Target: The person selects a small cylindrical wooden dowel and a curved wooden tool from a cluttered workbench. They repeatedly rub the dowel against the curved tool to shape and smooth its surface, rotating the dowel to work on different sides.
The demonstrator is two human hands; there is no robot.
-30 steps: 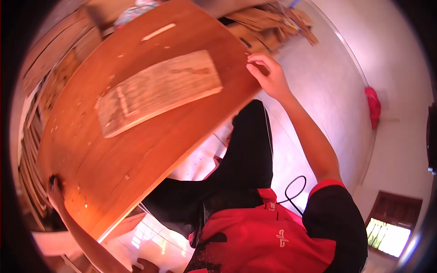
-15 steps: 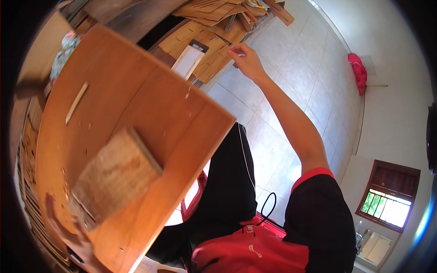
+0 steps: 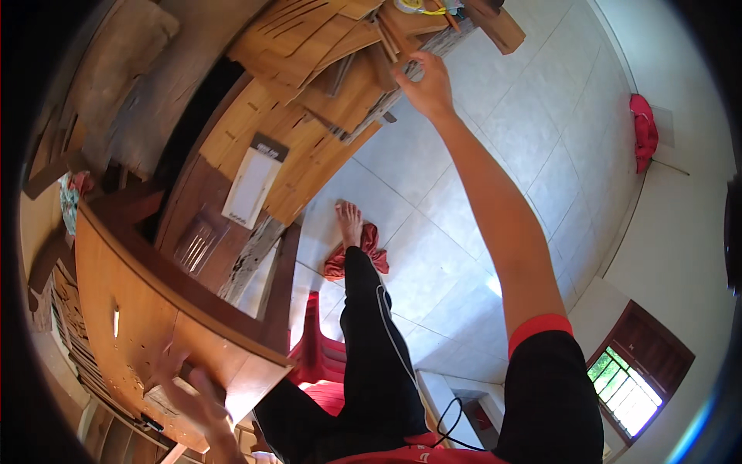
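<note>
My right hand (image 3: pixel 430 87) reaches out over the edge of a pile of wooden boards (image 3: pixel 328 46). Its thumb and forefinger curve with a gap between them, and nothing shows in it; whether the tips touch the wood is unclear. Low at the left, my left hand (image 3: pixel 197 406) is blurred, fingers spread, above a wooden table (image 3: pixel 224 348). Partly hidden behind it is a rough wood block (image 3: pixel 166 398) on the tabletop. A thin pale stick (image 3: pixel 117 322) lies farther back on the same table.
A white card-like panel with a dark end (image 3: pixel 253 182) rests on brown planks beyond the table. A red chair (image 3: pixel 317 348) stands by my legs. My foot (image 3: pixel 349 220) is beside a dark red cloth (image 3: pixel 371 247) on the tiled floor. A yellow tape (image 3: pixel 417 6) lies at the far edge.
The view has swung toward the board pile, so the table sits lower left. My right hand is now beside the boards' edge. My left hand has moved over the block.
</note>
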